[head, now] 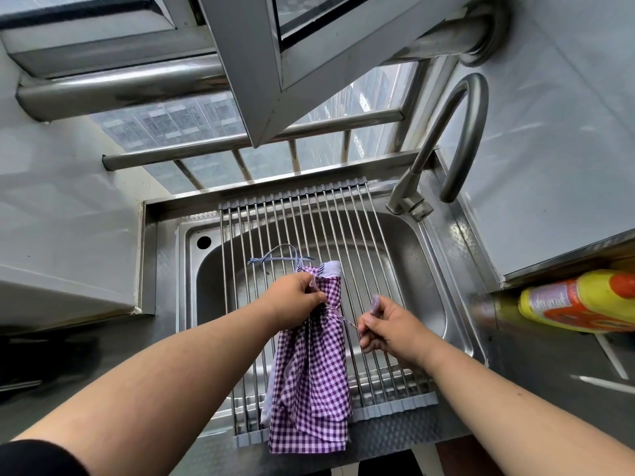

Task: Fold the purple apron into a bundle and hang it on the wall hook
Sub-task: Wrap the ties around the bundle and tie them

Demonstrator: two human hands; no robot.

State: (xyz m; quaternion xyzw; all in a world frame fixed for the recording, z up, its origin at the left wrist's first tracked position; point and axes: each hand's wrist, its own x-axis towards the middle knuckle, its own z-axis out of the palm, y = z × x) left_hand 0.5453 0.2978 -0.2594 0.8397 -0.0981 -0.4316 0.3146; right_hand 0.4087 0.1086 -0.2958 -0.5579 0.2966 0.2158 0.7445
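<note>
Purple checked apron (311, 372) folded long on the sink rack (360, 235), left hand (295, 300) gripping its gathered middle, right hand (388, 329) pinching a tie string (347, 322) pulled taut

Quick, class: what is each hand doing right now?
Left hand: grips the folded purple apron at its gathered waist.
Right hand: pinches the apron's tie string.

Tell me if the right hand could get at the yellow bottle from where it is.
Probably yes: the yellow bottle lies to the right hand's own side with nothing between, but its fingers are pinching the apron's tie.
</note>
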